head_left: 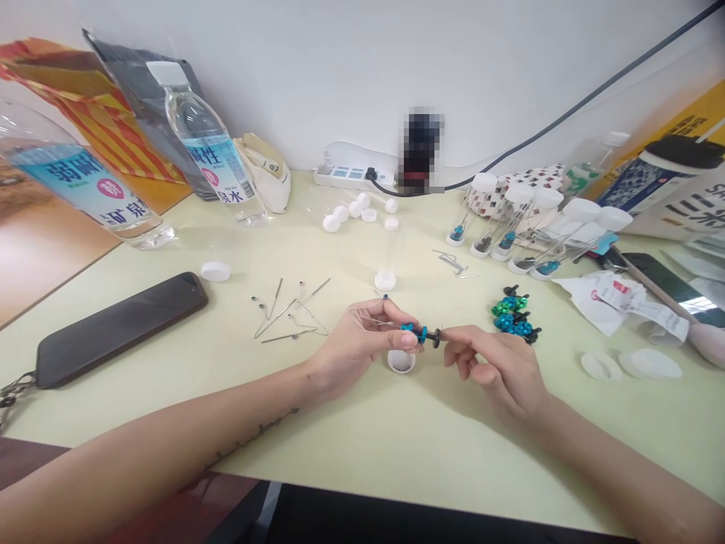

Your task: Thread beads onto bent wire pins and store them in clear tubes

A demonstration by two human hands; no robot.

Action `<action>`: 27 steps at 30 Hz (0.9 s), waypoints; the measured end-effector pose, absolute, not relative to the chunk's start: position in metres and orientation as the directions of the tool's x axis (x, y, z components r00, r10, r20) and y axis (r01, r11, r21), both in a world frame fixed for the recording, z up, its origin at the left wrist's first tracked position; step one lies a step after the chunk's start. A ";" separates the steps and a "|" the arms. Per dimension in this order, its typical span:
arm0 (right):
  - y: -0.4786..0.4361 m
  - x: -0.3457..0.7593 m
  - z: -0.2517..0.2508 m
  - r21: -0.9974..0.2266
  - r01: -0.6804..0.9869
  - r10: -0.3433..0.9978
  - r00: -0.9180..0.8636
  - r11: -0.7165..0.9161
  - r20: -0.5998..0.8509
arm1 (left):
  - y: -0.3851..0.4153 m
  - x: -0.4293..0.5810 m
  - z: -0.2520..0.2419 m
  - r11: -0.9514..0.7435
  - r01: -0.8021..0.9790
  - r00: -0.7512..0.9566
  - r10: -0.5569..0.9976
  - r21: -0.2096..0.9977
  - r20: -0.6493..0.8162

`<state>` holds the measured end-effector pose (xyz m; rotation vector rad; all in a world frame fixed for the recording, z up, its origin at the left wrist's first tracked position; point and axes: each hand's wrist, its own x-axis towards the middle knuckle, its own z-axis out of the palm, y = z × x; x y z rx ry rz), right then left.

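Between the thumb and fingers of my left hand (362, 336) is a small blue and black spool-shaped part (422, 333), lying roughly sideways. A thin metal rod (377, 323) runs along the same hand's fingers. My right hand (498, 366) is at the black end of the part, index finger stretched out to it and the other fingers loosely bent; whether the fingertip touches cannot be made out. Just below the part sits a small white cap (402, 363) with tiny contents. Several thin metal rods (291, 310) lie left of my hands. Blue, green and black parts (514, 313) are piled on the right.
Clear tubes with white caps (518, 195) stand at the back right, holding rods and parts. White caps (362, 200) lie near a power strip (354, 175). Water bottles (207, 143) and a phone (121, 329) are on the left. Crumpled paper (617, 298) lies on the right.
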<state>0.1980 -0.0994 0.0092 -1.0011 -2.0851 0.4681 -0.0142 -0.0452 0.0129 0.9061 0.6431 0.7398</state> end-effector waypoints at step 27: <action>-0.101 0.199 0.007 -0.606 0.555 0.820 -0.416 0.571 0.392 | -0.044 -0.014 0.011 0.413 -0.312 0.581 0.795 0.856 -0.172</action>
